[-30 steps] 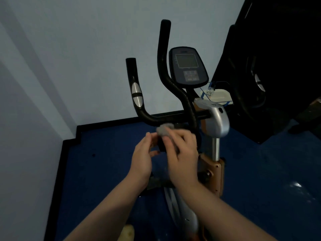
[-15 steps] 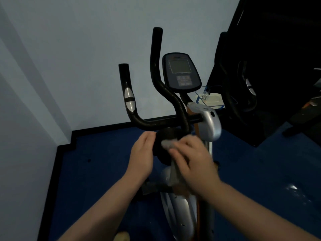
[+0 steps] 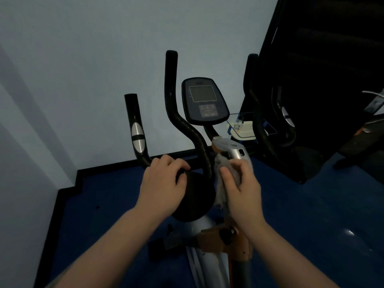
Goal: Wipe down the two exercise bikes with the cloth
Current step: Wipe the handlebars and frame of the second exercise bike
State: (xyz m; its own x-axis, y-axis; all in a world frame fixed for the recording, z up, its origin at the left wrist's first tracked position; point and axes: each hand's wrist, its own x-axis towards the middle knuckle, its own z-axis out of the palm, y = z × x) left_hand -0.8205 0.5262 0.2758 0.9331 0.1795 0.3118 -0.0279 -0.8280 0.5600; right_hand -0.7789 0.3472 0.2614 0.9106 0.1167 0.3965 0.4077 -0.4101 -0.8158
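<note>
Head view, looking down over exercise bike [image 3: 207, 242] in a room corner. Left hand [image 3: 162, 188] resting on round black knob [image 3: 193, 196] at centre of handlebar [image 3: 187, 129], fingers curled over its top edge, gripping it. Right hand [image 3: 241, 188] clenched around grey cloth [image 3: 223, 183], thumb pressing fabric, cloth bunched against silver cover [image 3: 230, 148] of the stem and trailing down below the palm. Cloth touching underside of silver cover, just right of the knob. Some motion blur on right hand.

Console [image 3: 204, 100] with dark screen and keypad upright above the stem, tilted toward camera. Left grip of handlebar carrying silver pulse sensor [image 3: 137, 137]. Orange bracket [image 3: 224, 242] with black adjuster knob lower down on the frame, between the forearms. Silver body panel below it.

Second exercise bike [image 3: 270, 113] to the right, near the first, mostly dark against a black panel; handlebars and one silver sensor visible. Small white box [image 3: 243, 129] seen between the two bikes; cannot tell what it rests on. Blue floor [image 3: 301, 215], black skirting, pale wall [image 3: 83, 59].
</note>
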